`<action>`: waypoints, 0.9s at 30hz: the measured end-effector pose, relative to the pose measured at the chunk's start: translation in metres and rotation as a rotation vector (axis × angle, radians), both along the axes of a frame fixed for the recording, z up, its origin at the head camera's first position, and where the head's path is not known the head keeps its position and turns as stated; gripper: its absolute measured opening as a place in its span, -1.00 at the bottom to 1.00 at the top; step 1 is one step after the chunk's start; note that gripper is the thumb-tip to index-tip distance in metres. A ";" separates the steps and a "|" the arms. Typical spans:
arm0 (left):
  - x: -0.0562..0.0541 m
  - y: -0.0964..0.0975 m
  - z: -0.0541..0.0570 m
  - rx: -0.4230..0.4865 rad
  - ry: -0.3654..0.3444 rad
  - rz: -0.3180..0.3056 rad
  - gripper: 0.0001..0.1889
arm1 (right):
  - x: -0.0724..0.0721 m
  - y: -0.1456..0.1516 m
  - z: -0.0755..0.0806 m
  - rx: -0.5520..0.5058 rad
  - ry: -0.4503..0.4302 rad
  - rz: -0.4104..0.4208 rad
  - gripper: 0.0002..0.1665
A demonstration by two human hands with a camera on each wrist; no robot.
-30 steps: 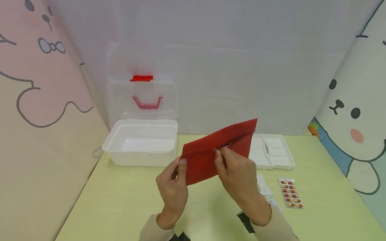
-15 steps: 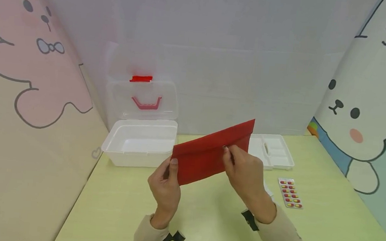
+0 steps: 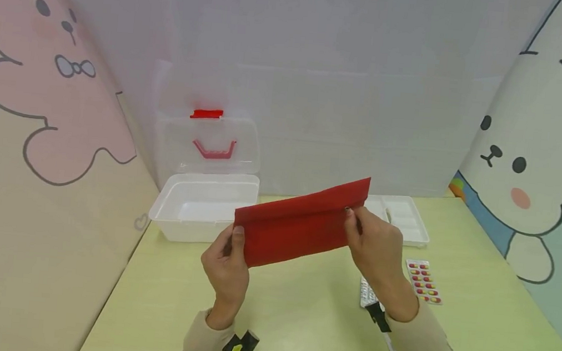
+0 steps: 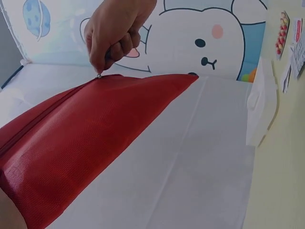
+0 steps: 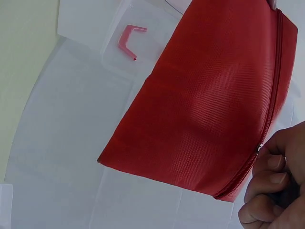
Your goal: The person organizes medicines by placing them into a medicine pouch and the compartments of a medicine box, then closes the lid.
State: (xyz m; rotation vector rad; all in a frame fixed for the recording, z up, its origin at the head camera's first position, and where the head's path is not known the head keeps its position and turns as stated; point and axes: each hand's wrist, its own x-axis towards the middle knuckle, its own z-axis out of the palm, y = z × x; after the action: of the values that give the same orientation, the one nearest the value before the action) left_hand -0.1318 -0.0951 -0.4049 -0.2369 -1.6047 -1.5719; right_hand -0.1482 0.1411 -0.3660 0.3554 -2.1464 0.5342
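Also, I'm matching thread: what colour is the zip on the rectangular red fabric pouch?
The zip is dark red, clearest from the right wrist.

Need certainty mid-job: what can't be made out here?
Inside of the red rectangular fabric pouch: every view, hidden by its sides.
Small metal zip pull: head view, partly covered by the right hand.
Silver blister pack: head view, partly behind the right wrist.
Left hand: left wrist view, mostly cut off by the edge.

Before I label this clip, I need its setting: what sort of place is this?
Probably a small tabletop booth indoors, though little beyond it shows: a pale table, a plain whitish sheet behind it, and cartoon-printed panels on both sides.
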 end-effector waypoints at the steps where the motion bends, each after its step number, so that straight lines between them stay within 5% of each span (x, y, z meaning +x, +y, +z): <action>1: -0.001 -0.001 0.001 -0.001 0.003 -0.011 -0.79 | 0.000 0.001 0.000 -0.001 0.003 0.000 -0.77; 13: -0.007 -0.019 0.002 0.038 -0.007 0.027 -0.82 | 0.000 0.021 -0.001 -0.007 -0.026 -0.063 -0.73; 27: -0.011 -0.033 -0.001 0.047 -0.031 0.009 -0.80 | 0.007 0.027 -0.001 -0.012 -0.044 -0.038 -0.76</action>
State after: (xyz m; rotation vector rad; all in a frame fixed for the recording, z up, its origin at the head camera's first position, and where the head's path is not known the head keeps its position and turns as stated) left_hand -0.1427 -0.1282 -0.4061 -0.1812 -1.5887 -1.6116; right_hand -0.1410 0.1679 -0.3668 0.2977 -2.1866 0.5379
